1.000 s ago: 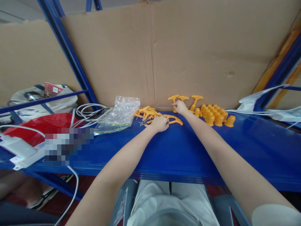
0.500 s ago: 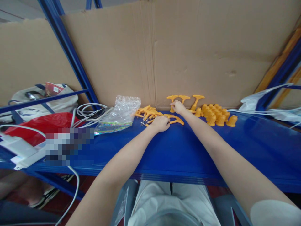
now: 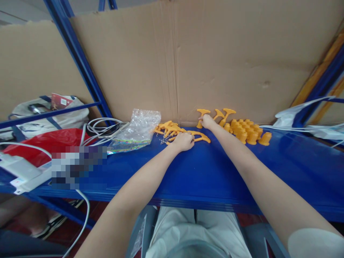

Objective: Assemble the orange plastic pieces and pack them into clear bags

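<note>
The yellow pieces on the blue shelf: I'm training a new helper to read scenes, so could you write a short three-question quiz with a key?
1. Which hand is at the leftmost upright T-shaped piece?
2. True or false: the clear plastic bag lies to the left of the clustered yellow cups.
3. What is right beside the left hand?
A) a coil of white cable
B) a pile of yellow pieces
C) a red bag

Key:
1. The right hand.
2. True.
3. B.
</note>
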Tool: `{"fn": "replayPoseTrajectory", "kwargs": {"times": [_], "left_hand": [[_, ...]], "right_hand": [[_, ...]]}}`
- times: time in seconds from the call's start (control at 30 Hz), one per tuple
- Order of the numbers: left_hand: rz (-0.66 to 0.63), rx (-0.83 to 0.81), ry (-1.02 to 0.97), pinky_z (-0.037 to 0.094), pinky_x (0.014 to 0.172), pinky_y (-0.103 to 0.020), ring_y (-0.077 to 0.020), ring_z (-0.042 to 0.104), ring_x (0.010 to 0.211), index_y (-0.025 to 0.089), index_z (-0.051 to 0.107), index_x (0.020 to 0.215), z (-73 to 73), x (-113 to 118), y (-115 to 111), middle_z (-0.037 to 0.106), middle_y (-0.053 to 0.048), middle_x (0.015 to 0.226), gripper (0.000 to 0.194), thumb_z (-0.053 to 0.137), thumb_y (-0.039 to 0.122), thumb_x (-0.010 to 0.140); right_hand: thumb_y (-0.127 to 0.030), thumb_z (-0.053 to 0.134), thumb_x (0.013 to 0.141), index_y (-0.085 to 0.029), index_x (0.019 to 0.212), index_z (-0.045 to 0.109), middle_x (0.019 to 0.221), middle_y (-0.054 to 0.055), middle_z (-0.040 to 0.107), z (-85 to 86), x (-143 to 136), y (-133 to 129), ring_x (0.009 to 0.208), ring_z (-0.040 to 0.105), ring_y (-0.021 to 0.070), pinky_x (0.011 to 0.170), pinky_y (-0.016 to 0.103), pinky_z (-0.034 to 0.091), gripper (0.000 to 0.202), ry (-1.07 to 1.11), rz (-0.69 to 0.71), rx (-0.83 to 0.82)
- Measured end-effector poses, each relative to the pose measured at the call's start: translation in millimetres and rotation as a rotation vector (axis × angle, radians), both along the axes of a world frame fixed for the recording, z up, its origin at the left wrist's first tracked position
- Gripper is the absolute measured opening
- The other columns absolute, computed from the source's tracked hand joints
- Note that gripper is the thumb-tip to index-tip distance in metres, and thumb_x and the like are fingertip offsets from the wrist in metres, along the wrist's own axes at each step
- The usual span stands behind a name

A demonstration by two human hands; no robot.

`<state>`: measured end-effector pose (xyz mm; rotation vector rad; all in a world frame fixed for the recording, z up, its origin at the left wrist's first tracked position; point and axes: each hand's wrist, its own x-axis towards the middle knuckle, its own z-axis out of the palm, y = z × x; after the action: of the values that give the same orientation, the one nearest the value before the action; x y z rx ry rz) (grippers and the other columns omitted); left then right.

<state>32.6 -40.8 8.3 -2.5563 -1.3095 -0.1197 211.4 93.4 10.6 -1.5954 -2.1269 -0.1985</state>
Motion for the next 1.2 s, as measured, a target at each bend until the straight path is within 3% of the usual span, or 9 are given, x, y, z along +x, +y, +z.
{"fn": "replayPoseTrajectory", "kwargs": {"times": [0.27, 0.6, 0.83, 1.0, 1.1, 1.2], "left_hand": [[0.014, 0.009, -0.004, 0.051, 0.087, -0.035, -0.025, 0.066, 0.104, 0.017, 0.072, 0.108, -0.6, 0, 0, 0.07, -0.011, 0.112, 0.034, 0.043, 0.023, 0.091], [0.004, 0.003, 0.0, 0.051, 0.088, -0.037, -0.0268, 0.066, 0.105, 0.015, 0.072, 0.109, -0.6, 0, 0, 0.07, -0.013, 0.111, 0.035, 0.043, 0.022, 0.092], [0.001, -0.002, -0.003, 0.051, 0.087, -0.036, -0.0264, 0.066, 0.103, 0.015, 0.072, 0.109, 1.4, 0, -1, 0.07, -0.013, 0.111, 0.034, 0.043, 0.023, 0.092], [-0.005, 0.0, -0.029, 0.051, 0.087, -0.038, -0.0272, 0.065, 0.104, 0.018, 0.072, 0.109, -1.6, -2, 1, 0.068, -0.012, 0.111, 0.034, 0.043, 0.025, 0.094], [-0.017, 0.017, -0.089, 0.05, 0.086, -0.039, -0.0266, 0.063, 0.104, 0.018, 0.072, 0.106, -4.7, -2, 3, 0.064, -0.011, 0.116, 0.032, 0.043, 0.026, 0.094], [-0.033, 0.037, -0.158, 0.05, 0.087, -0.038, -0.0253, 0.062, 0.106, 0.017, 0.071, 0.1, -5.5, -1, 4, 0.06, -0.011, 0.12, 0.029, 0.044, 0.026, 0.094]], "right_hand": [[-0.013, 0.049, 0.087, -0.013, 0.125, 0.069, 0.116, 0.011, 0.073, 10.5, 6, 7, 0.11, 0.068, 0.0272, 0.098, 0.033, 0.05, 0.043, 0.002, -0.001, -0.125], [-0.011, 0.047, 0.088, -0.014, 0.131, 0.066, 0.109, 0.013, 0.074, 13.4, 10, 2, 0.101, 0.07, 0.0259, 0.092, 0.034, 0.051, 0.047, -0.053, -0.01, -0.126], [-0.008, 0.05, 0.084, -0.02, 0.116, 0.075, 0.106, 0.008, 0.076, 23.4, 18, -6, 0.102, 0.07, 0.0257, 0.092, 0.035, 0.054, 0.042, -0.12, 0.042, -0.071], [-0.008, 0.052, 0.081, -0.023, 0.11, 0.077, 0.104, 0.006, 0.077, 44.4, 40, -26, 0.098, 0.072, 0.0249, 0.087, 0.035, 0.056, 0.041, -0.153, 0.057, -0.075], [-0.006, 0.053, 0.079, -0.02, 0.11, 0.077, 0.107, 0.008, 0.076, 58.3, 60, -47, 0.101, 0.071, 0.0252, 0.09, 0.034, 0.053, 0.042, -0.169, -0.029, -0.069], [-0.006, 0.051, 0.078, -0.018, 0.116, 0.075, 0.114, 0.01, 0.074, 61.3, 81, -71, 0.106, 0.069, 0.0256, 0.093, 0.033, 0.052, 0.046, -0.2, -0.123, -0.069]]}}
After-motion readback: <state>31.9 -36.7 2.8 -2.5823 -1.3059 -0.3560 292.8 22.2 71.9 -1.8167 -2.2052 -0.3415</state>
